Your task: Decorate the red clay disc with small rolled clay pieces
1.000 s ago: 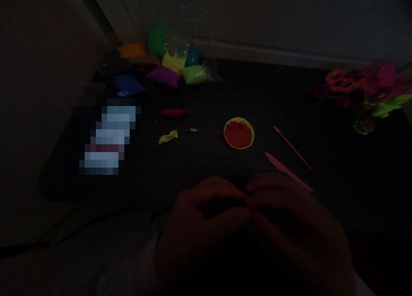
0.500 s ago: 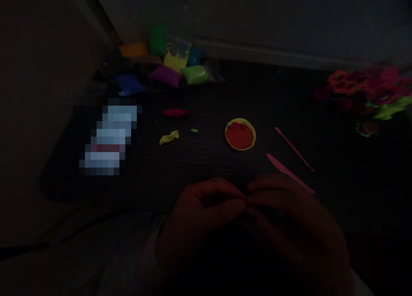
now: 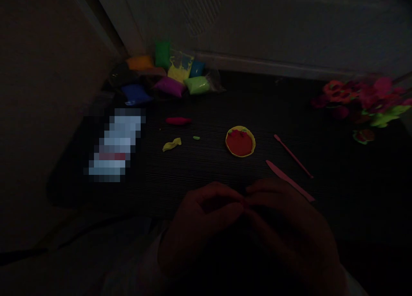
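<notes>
Bright panel (image 3: 116,143), all blurred blocks

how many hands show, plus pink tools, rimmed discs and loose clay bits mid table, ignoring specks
Hands: 2 (left hand, right hand)
Pink tools: 2 (knife, thin stick)
Yellow-rimmed disc: 1
Loose clay bits: 3 (reddish roll, yellow strip, green nub)
Total: 8

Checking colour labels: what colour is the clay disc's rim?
Yellow rim around the red disc; best seen in the head view.

Pink knife (image 3: 289,181) just beyond right hand (image 3: 298,221) — gap leftward
</notes>
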Demonstrator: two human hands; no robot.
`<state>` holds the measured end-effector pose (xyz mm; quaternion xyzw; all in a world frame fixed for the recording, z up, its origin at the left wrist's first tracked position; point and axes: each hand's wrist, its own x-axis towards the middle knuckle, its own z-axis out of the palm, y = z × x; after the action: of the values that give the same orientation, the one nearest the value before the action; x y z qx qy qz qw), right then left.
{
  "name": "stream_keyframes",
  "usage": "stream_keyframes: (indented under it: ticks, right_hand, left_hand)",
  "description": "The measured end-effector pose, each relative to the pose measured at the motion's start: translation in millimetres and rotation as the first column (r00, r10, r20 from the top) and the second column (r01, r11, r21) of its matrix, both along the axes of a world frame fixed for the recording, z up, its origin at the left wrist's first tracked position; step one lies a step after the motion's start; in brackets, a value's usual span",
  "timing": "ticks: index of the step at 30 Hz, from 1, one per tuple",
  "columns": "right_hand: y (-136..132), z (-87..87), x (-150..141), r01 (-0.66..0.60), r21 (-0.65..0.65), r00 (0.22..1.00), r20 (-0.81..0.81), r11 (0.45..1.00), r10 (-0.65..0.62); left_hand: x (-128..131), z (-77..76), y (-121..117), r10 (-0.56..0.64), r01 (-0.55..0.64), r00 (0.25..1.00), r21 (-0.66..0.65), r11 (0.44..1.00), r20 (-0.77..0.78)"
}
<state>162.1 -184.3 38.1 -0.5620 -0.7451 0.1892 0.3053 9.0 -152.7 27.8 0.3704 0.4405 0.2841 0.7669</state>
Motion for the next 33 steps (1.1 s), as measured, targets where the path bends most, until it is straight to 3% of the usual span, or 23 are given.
stream_keyframes:
  ticks: [2, 4, 6, 8, 10, 12, 15, 20, 24, 28, 33]
  right_hand:
    - [3, -3.0, 2, 0.012, -0.004, 1.000, 0.010, 1.000, -0.012]
    - [9, -8.8, 4, 0.037, 0.013, 0.999, 0.029, 0.999, -0.038]
    - [17, -16.8, 7, 0.067, 0.044, 0.995, 0.067, 0.997, -0.070]
    - [24, -25.2, 9, 0.099, 0.055, 0.987, 0.121, 0.994, -0.105]
    - [28, -31.8, 10, 0.127, 0.043, 0.975, 0.178, 0.991, -0.133]
    - [30, -35.8, 10, 0.148, 0.023, 0.966, 0.213, 0.989, -0.150]
    - [30, -37.6, 10, 0.168, 0.003, 0.962, 0.216, 0.986, -0.165]
    - [29, -37.6, 10, 0.178, -0.015, 0.963, 0.210, 0.984, -0.171]
    - [28, -36.5, 12, 0.173, -0.014, 0.963, 0.212, 0.985, -0.166]
    - [20, -29.1, 18, 0.175, 0.048, 0.963, 0.199, 0.983, -0.182]
    - [-2, -13.1, 18, 0.112, 0.055, 0.988, 0.099, 0.992, -0.117]
  left_hand:
    - [-3, 1.7, 4, 0.017, -0.002, 0.992, 0.119, 0.993, -0.129]
    - [-8, 1.9, 13, 0.096, 0.030, 0.938, 0.355, 0.934, -0.333]
    - [-13, -0.2, 27, 0.265, 0.160, 0.797, 0.613, 0.774, -0.543]
    - [-18, -4.1, 45, 0.471, 0.351, 0.601, 0.743, 0.570, -0.646]
    - [-21, -8.8, 62, 0.547, 0.519, 0.451, 0.706, 0.482, -0.705]
    - [-21, -13.3, 74, 0.547, 0.620, 0.353, 0.628, 0.471, -0.759]
    - [-21, -18.1, 81, 0.526, 0.692, 0.285, 0.552, 0.466, -0.802]
    - [-20, -20.4, 81, 0.524, 0.687, 0.303, 0.563, 0.460, -0.796]
    - [-20, -15.7, 78, 0.510, 0.645, 0.383, 0.618, 0.450, -0.770]
    - [-17, -4.0, 59, 0.435, 0.564, 0.530, 0.686, 0.460, -0.728]
    - [-5, 6.4, 21, 0.154, 0.469, 0.767, 0.708, 0.528, -0.623]
